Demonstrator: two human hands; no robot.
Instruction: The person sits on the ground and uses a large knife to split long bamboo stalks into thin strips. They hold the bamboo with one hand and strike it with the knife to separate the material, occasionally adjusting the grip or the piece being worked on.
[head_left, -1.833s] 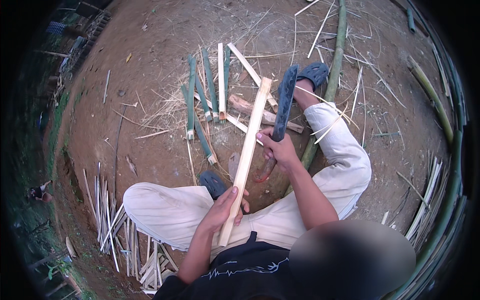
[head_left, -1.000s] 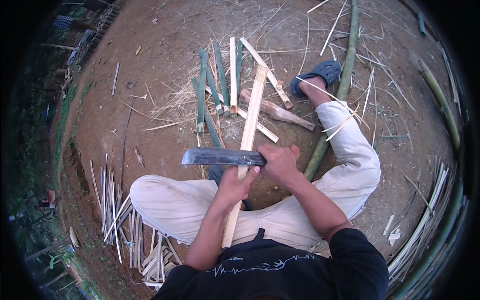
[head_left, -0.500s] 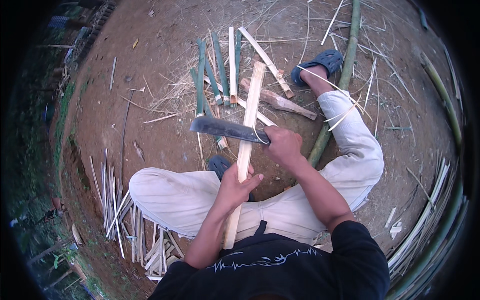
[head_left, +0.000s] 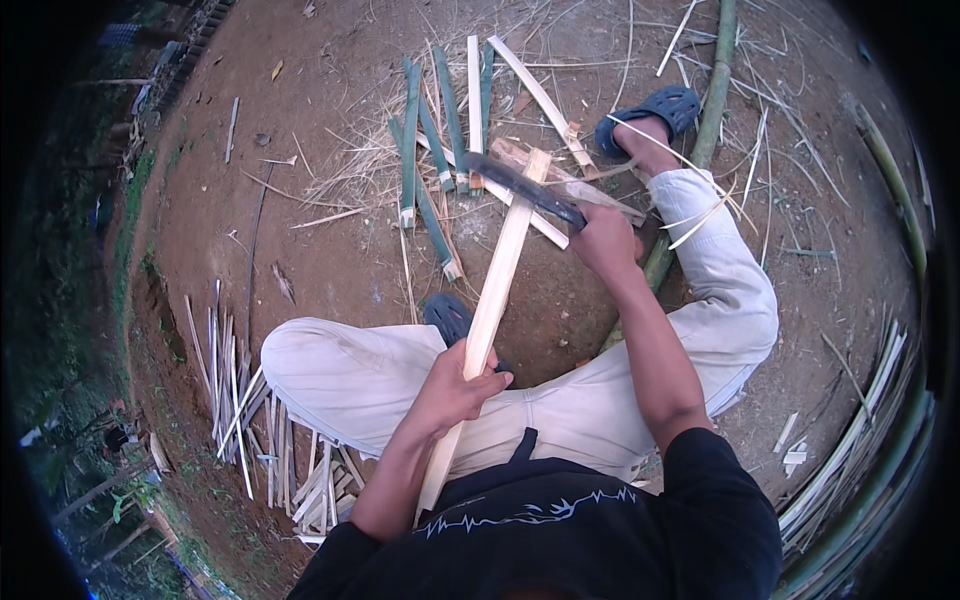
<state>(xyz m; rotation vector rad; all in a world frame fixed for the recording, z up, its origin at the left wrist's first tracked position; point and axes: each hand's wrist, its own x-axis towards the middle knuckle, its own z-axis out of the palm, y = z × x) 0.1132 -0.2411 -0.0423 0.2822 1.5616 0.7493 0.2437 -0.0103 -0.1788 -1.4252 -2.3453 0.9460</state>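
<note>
Grips a pale slat in the left hand, with the fingers curled beneath and mostly hidden. Slants it up and away from the shirt, over the space between the legs; cannot make out the near end cleanly against the dark cloth. Clenches the right hand around a knife — handle buried in the fist — with the slightly blurred blade laid across the slat just short of its far end. Cannot tell whether biting in or merely touching. Beyond, partly covered by knife and slat, a block; farther left, green strips. Behind the slat and left hand, a half-hidden shoe. To the right, a pole, cut off at the upper edge.
</note>
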